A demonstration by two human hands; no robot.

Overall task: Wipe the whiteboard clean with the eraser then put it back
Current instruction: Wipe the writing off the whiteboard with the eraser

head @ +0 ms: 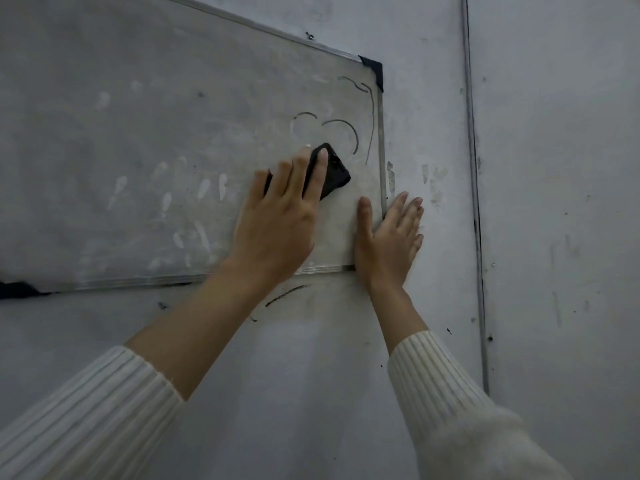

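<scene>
Left hand lies over the black eraser, fingers spread and nearly straight across its back, pressing it flat against the whiteboard. I cannot tell whether the thumb hooks under it. Across the left and middle of the board no writing shows, only a grey haze and pale smears, so that stretch looks wiped already, though not spotless. The eraser sits in the right part of the board. Just above it, two dark arcs remain, and further right there are short strokes by the top corner and a long thin line running down beside the frame. These are what is left to rub out. Right hand holds nothing: it is spread flat over the board's lower right corner, thumb on the board and fingers on the wall, apparently steadying the board. My judgement is that wiping is well past halfway, with one patch remaining. Returning the eraser is not yet begun, and no tray or ledge for it is in view.
</scene>
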